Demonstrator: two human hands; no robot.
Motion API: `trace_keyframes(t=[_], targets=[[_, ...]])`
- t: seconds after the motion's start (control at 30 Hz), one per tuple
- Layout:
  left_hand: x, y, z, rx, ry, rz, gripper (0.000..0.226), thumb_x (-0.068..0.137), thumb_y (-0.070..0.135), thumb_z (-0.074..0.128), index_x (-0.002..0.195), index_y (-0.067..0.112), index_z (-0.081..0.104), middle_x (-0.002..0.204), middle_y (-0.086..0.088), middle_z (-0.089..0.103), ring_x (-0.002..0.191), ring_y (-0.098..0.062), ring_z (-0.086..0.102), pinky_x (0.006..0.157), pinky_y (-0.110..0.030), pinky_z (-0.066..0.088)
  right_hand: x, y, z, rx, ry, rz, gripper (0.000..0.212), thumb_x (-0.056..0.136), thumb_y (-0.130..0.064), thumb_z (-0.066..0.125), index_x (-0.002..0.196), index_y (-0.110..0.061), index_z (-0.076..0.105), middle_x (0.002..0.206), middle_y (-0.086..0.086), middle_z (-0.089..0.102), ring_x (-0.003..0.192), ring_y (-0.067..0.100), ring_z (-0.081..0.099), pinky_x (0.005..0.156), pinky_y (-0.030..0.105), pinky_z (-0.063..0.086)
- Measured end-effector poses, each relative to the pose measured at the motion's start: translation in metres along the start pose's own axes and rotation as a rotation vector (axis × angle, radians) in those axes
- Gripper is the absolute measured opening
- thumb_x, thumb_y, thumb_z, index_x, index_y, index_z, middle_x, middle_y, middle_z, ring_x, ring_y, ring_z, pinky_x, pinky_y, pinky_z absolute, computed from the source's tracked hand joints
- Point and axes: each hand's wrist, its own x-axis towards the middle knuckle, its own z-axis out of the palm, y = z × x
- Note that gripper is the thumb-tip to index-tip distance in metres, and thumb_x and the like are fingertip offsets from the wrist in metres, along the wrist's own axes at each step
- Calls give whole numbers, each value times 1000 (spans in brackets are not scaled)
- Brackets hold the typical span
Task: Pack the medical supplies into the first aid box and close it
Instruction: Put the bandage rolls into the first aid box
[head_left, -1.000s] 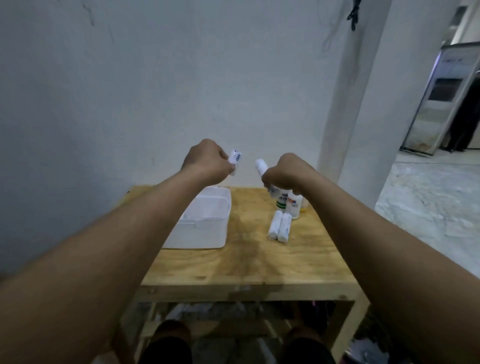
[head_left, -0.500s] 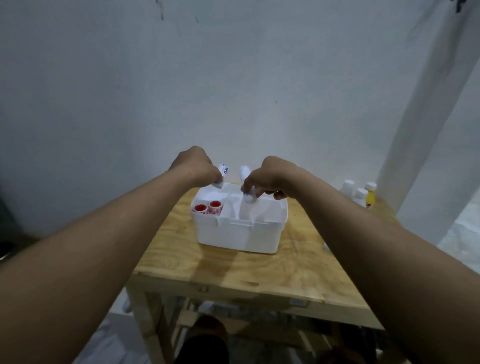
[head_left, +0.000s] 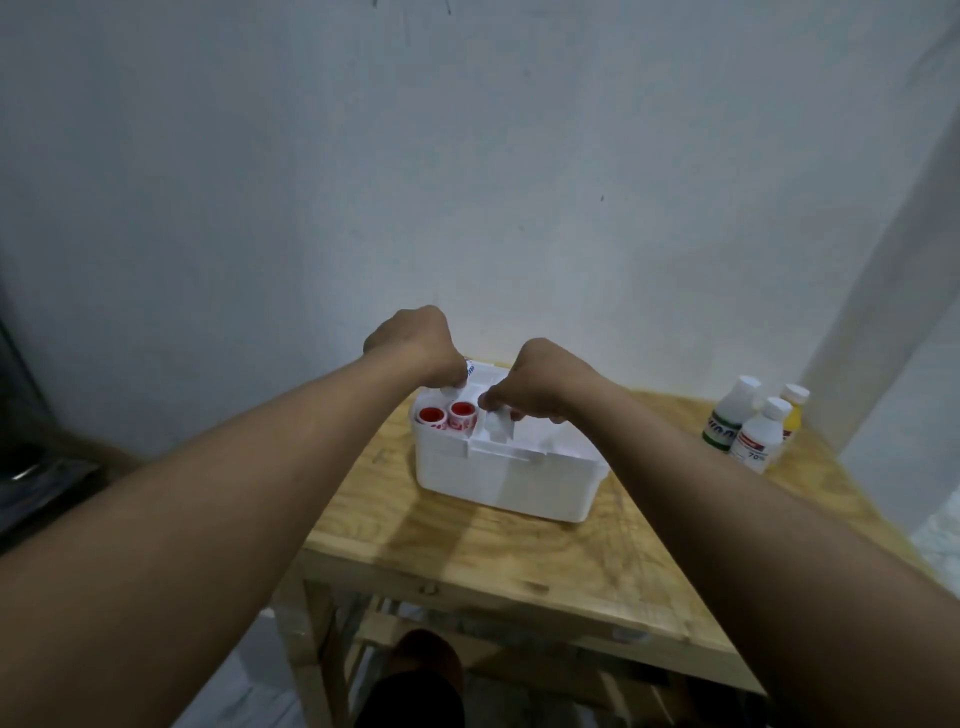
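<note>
The left hand (head_left: 415, 343) hovers over the far left corner of the open white first aid box (head_left: 498, 483), its grip curled round a small white packet (head_left: 469, 370) with blue print, just behind two red-centred rolls (head_left: 432, 415) that stand side by side in the box's left compartment. The box sits on the wooden worktop (head_left: 467, 551), and over its middle the right hand (head_left: 540, 382) pinches a white roll (head_left: 498, 427) in its grip, the roll dipping into the box. Three bottles (head_left: 757, 441) stand together near the worktop's right edge, well apart from the box.
</note>
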Motion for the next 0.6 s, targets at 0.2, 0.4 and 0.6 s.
trace_keyframes(t=[0.2, 0.4, 0.6], targets=[[2, 2, 6, 86, -11, -1, 27, 73, 30, 81, 88, 15, 66, 84, -2, 66, 70, -19, 60, 53, -27, 39, 13, 6, 10, -53, 64, -13, 14, 83, -18, 69, 83, -4, 67, 65, 7, 57, 54, 20, 47, 57, 30, 43], [5, 3, 9, 136, -1, 3, 28, 74, 35, 81, 79, 14, 63, 79, -2, 65, 68, -20, 60, 51, -27, 38, 20, 14, 16, -34, 91, -25, 20, 80, -22, 76, 82, -7, 63, 80, 9, 68, 67, 22, 58, 57, 31, 46], [5, 5, 11, 159, 16, 6, 29, 76, 34, 81, 77, 14, 60, 78, -3, 65, 67, -20, 59, 51, -27, 37, 25, 17, 24, -37, 141, -66, 26, 82, -26, 73, 103, -11, 67, 94, 4, 69, 84, 21, 65, 76, 36, 56]])
